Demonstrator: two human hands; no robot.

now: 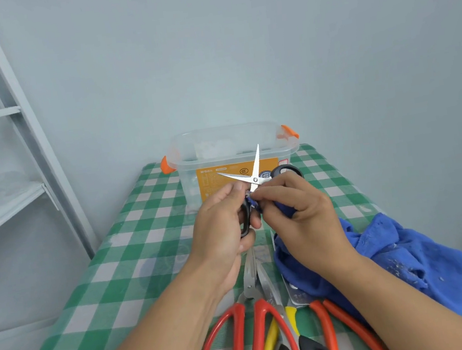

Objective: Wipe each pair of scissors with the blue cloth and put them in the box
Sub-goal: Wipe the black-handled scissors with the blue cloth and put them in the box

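Head view: both hands meet above the green-and-white checked tabletop (112,262), just before the clear plastic box (190,162) with orange latches. The left hand (222,228) grips the handle of the small black-handled steel scissors (255,179), blades spread toward the box. The right hand (301,212) pinches the blue terry cloth (402,255) against them near the pivot; the cloth's bulk lies on the right. Larger scissors (243,333) with red, yellow and black handles lie beneath the wrists.

Table covered with a green-and-white checked cloth (122,246) carries a clear plastic box with orange latches (190,179) at far end, crumpled blue cloth (408,255) at right, and steel scissors with red, yellow and black handles (252,314) at near edge.
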